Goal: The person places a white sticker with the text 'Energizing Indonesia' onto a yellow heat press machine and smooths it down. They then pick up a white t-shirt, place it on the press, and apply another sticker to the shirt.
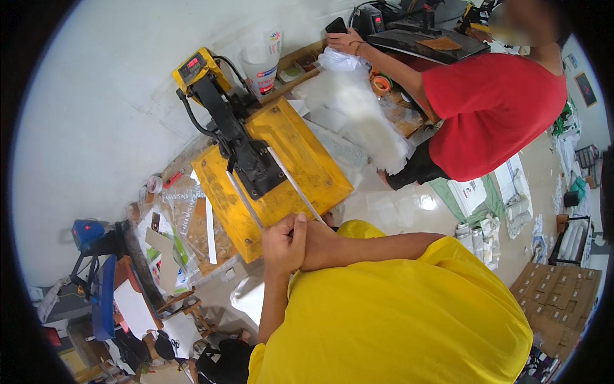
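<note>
Before me stands a heat press with a yellow top plate, a black arm and a lit control box. Two pale handle rods run from the arm down to my hands. My left hand is curled at the handle's near end, its thumb lying against my right hand. Pressed close beside it is my right hand, its forearm crossing in front of my yellow shirt. Its fingers are mostly hidden behind the left hand. The handle's crossbar is covered too.
A person in a red shirt stands at right, holding a phone. Clear plastic hangs beside them. Left of the press lie a red cutter, tape rolls and a white strip. A blue press stands farther left.
</note>
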{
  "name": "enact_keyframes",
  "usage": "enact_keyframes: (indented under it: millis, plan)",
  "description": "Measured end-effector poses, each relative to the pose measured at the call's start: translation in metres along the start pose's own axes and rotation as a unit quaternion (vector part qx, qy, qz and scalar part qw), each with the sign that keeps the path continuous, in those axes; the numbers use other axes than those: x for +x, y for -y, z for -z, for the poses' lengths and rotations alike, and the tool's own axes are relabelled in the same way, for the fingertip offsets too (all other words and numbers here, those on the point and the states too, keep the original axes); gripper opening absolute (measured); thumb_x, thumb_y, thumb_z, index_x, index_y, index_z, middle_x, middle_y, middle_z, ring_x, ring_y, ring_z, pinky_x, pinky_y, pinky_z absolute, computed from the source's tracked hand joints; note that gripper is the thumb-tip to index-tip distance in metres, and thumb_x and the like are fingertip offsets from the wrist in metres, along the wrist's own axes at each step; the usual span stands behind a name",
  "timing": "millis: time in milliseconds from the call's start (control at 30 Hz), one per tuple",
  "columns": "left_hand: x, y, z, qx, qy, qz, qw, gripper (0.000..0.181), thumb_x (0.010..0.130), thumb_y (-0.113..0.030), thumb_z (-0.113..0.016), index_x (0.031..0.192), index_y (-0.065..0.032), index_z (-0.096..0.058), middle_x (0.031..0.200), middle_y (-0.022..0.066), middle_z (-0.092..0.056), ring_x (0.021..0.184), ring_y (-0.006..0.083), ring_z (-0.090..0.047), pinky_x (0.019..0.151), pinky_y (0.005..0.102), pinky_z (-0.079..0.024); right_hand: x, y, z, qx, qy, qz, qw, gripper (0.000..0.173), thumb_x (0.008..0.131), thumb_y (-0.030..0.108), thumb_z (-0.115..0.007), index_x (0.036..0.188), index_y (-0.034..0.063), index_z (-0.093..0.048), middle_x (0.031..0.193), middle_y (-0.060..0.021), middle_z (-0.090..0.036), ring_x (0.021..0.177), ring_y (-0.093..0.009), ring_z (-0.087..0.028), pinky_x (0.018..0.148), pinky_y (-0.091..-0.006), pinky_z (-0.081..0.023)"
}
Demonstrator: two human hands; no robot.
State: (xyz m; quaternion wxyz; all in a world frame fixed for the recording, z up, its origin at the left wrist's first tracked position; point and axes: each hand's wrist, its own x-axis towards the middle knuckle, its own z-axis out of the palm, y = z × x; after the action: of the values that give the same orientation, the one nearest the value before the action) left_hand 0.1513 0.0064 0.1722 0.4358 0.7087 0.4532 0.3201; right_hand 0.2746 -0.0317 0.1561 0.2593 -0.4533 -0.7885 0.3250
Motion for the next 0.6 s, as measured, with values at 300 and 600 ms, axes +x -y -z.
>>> enact_keyframes:
  millis: [300,600]
  plan:
    - [0.003,-0.009,0.004,0.011,0.023,0.011,1.000,0.028,0.097,-0.020,-0.064,0.082,0.0025,-0.072,0.065,0.0187,-0.066,0.052,0.0268,-0.065,0.052,0.0337,-0.047,0.001,-0.009,-0.006,-0.038,0.025,0.034,0.998,0.028,0.077,0.017,-0.066,0.100,0.0012,-0.068,0.100,-0.0188,-0.072,0.096,-0.036,-0.068,0.084,-0.0484,-0.052]
    - [0.004,-0.005,0.003,0.010,0.016,0.005,1.000,0.030,0.097,-0.020,-0.064,0.077,0.0025,-0.069,0.062,0.0187,-0.063,0.049,0.0268,-0.060,0.050,0.0349,-0.045,0.002,-0.005,-0.001,-0.017,0.021,0.025,0.999,0.026,0.078,0.017,-0.065,0.099,0.0015,-0.067,0.099,-0.0191,-0.071,0.096,-0.037,-0.068,0.083,-0.0488,-0.052]
